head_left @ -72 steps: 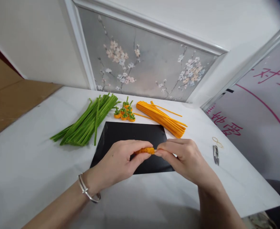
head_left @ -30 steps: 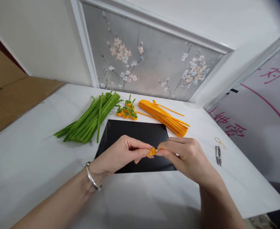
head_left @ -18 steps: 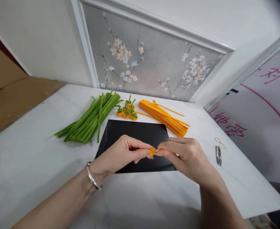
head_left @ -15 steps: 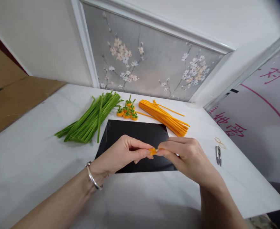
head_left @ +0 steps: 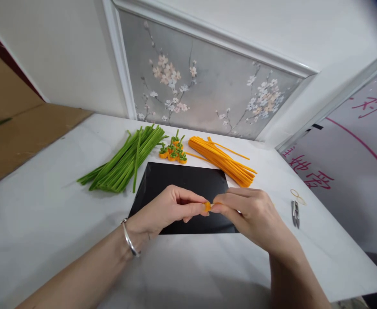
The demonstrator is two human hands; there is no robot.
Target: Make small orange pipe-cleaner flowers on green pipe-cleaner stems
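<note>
A small orange fuzzy piece is pinched between the fingertips of my left hand, over a black mat. The fingers of my right hand are closed at the piece's right side, on a thin pale end that joins it. How much of that end lies inside the right hand is hidden. Behind the mat sits a cluster of small orange pieces with green tops. A bundle of orange pipe cleaners lies right of the cluster, and a bundle of green pipe cleaners lies left of it.
Small metal snips and thin yellowish loops lie on the white table at the right. Cardboard stands at the far left. A whiteboard with red writing is at the right, and a floral panel rises behind.
The whole view has shifted slightly. Both hands keep their pinch close together, and less of the orange piece shows between the fingertips.
</note>
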